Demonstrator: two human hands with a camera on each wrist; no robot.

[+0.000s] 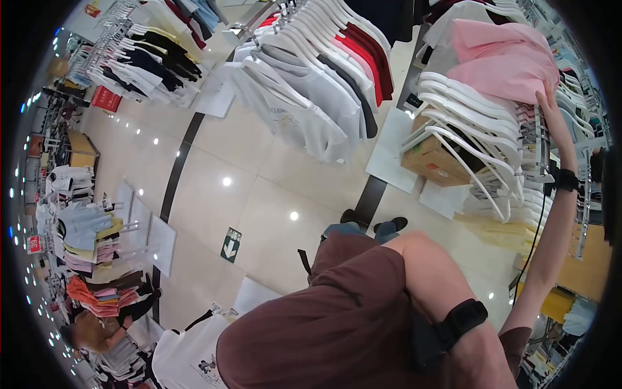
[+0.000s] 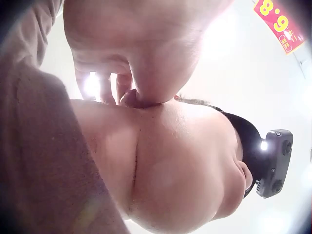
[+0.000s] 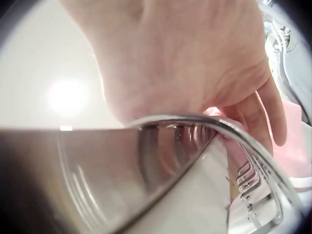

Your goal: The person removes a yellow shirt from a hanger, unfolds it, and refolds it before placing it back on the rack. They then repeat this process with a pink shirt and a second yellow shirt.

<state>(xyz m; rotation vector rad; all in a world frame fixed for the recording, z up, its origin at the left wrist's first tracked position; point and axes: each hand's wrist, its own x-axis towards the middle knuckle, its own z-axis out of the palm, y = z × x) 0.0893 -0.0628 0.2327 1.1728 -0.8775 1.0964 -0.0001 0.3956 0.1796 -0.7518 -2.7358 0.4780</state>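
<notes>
In the head view my right hand (image 1: pixel 549 100) is raised at the clothes rack on the right, at the lower edge of a pink garment (image 1: pixel 495 58). The right wrist view shows this hand (image 3: pixel 195 63) over a shiny metal rail (image 3: pixel 180 119), its fingers (image 3: pixel 256 117) extended downward against pink cloth. Its thumb is hidden. White hangers (image 1: pixel 476 120) hang just in front of the garment. My left arm is bent upward, and its hand is out of the head view. In the left wrist view the left hand (image 2: pixel 136 48) touches the wearer's neck (image 2: pixel 112 126), fingers loosely bent.
A rack of white, grey and red shirts (image 1: pixel 317 78) stands ahead. A cardboard box (image 1: pixel 434 159) sits under the white hangers. At the lower left, a person (image 1: pixel 97 330) is beside more clothes racks. A white printed shirt (image 1: pixel 188 356) hangs close by my body.
</notes>
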